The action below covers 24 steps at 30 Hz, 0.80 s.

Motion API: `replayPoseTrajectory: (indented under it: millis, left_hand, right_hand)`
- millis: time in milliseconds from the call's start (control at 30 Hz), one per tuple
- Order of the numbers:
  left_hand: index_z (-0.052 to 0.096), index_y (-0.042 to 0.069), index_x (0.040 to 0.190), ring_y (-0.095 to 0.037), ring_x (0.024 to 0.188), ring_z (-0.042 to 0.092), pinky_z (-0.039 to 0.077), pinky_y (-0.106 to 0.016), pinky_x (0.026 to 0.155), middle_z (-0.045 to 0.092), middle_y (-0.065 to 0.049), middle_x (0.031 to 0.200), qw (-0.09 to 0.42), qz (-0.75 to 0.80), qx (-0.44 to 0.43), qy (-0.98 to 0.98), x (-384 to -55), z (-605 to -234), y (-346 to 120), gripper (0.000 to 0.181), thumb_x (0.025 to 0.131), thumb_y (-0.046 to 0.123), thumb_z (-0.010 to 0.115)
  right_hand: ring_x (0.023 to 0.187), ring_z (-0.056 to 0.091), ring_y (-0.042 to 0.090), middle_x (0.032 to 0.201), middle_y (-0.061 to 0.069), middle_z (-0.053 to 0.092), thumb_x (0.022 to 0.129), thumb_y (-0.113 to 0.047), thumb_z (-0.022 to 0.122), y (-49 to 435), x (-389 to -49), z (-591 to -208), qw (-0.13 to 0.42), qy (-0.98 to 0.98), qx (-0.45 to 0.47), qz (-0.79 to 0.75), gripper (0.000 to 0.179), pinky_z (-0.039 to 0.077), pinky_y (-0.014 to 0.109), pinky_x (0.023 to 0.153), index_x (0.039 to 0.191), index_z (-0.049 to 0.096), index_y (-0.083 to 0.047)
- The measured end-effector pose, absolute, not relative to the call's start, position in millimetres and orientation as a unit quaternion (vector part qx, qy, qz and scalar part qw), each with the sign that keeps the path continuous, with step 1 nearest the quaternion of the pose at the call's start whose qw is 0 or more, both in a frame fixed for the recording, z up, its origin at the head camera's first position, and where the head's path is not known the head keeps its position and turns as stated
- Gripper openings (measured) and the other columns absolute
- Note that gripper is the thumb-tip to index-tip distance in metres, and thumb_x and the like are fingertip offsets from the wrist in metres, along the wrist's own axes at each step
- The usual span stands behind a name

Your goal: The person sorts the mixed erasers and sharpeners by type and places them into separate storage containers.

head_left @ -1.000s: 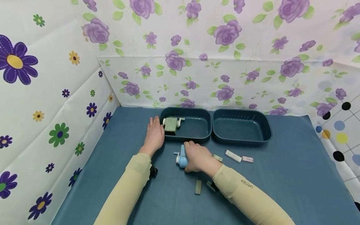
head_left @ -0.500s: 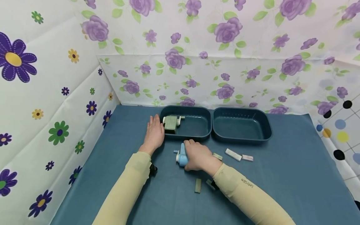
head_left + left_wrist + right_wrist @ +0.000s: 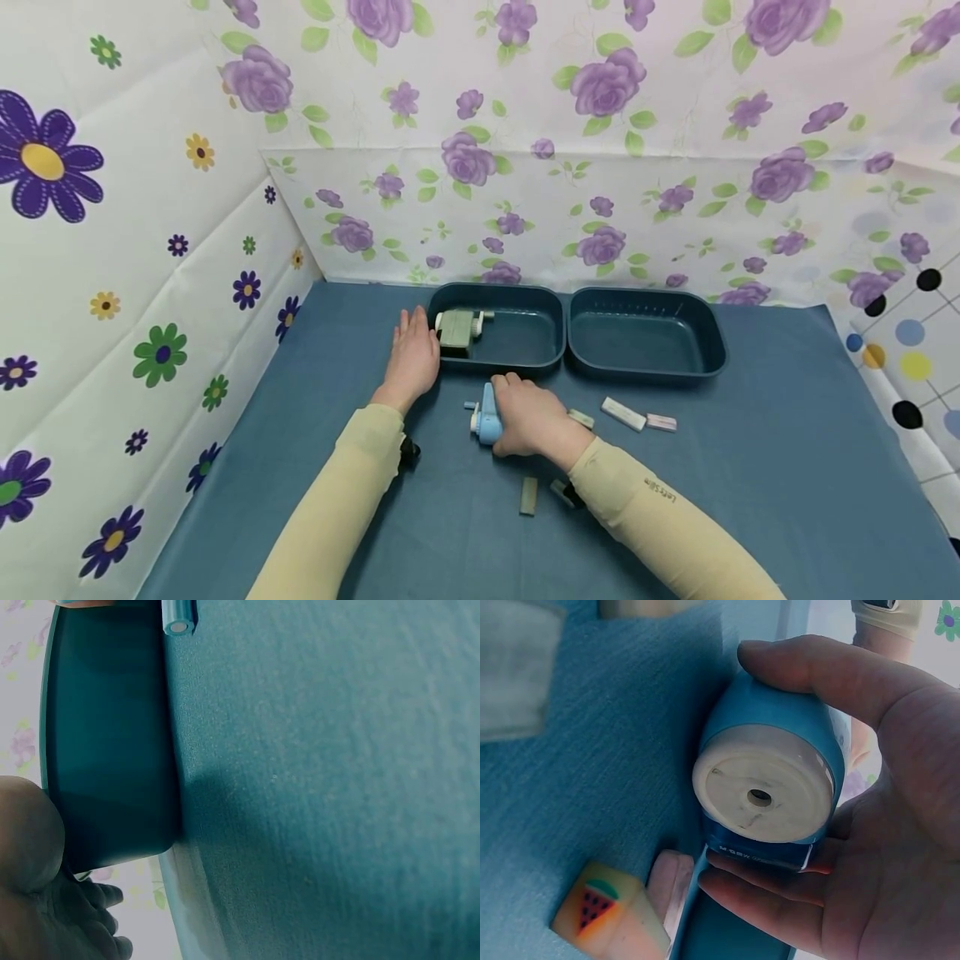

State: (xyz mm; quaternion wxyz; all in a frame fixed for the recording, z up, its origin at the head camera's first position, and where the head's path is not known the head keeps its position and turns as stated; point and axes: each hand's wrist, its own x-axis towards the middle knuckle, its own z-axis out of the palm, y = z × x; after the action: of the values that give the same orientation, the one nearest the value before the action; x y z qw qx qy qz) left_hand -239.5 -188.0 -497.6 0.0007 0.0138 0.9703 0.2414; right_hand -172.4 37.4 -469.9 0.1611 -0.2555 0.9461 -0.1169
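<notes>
My right hand [image 3: 531, 419] grips a blue crank pencil sharpener [image 3: 489, 419] on the cloth, just in front of the left tray. In the right wrist view, the thumb lies on one side of the sharpener [image 3: 776, 705] and the fingers on the other, with its pale round face and pencil hole towards the camera. My left hand [image 3: 410, 358] rests with straight fingers at the left end of the dark teal tray [image 3: 525, 333]. Inside that tray, at its left end, sits a green pencil sharpener [image 3: 456, 327] with a white crank.
A second teal tray [image 3: 645, 337] stands beside the first. Around my right arm lie several erasers: a white one [image 3: 622, 415], a pinkish one [image 3: 661, 423] and a greenish one [image 3: 528, 497]. An eraser with a watermelon picture [image 3: 596, 907] shows in the right wrist view.
</notes>
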Motion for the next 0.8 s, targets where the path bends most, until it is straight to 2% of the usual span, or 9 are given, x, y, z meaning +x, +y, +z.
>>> replayPoseTrajectory:
  millis: [667, 800]
  left_hand:
    - [0.012, -0.008, 0.168, -0.04, 0.164, 0.002, 0.008, -0.054, 0.132, 0.014, -0.025, 0.175, 0.005, 0.242, 0.012, 0.97, -241, -495, -186, 0.059, 0.119, 0.022, 0.027]
    - [0.013, -0.009, 0.167, -0.04, 0.164, 0.002, 0.008, -0.055, 0.132, 0.014, -0.026, 0.175, 0.008, 0.248, 0.013, 0.969, -239, -497, -187, 0.059, 0.119, 0.021, 0.027]
  right_hand:
    - [0.129, 0.06, 0.034, 0.154, 0.017, 0.053, 0.08, -0.039, 0.094, 48, -172, -472, 0.143, 0.94, -0.28, -0.134, 0.104, 0.058, 0.048, 0.09, 0.163, 0.041, -0.006]
    - [0.127, 0.061, 0.034, 0.154, 0.016, 0.053, 0.078, -0.036, 0.095, 51, -170, -468, 0.124, 0.938, -0.284, -0.154, 0.105, 0.058, 0.048, 0.088, 0.163, 0.042, -0.007]
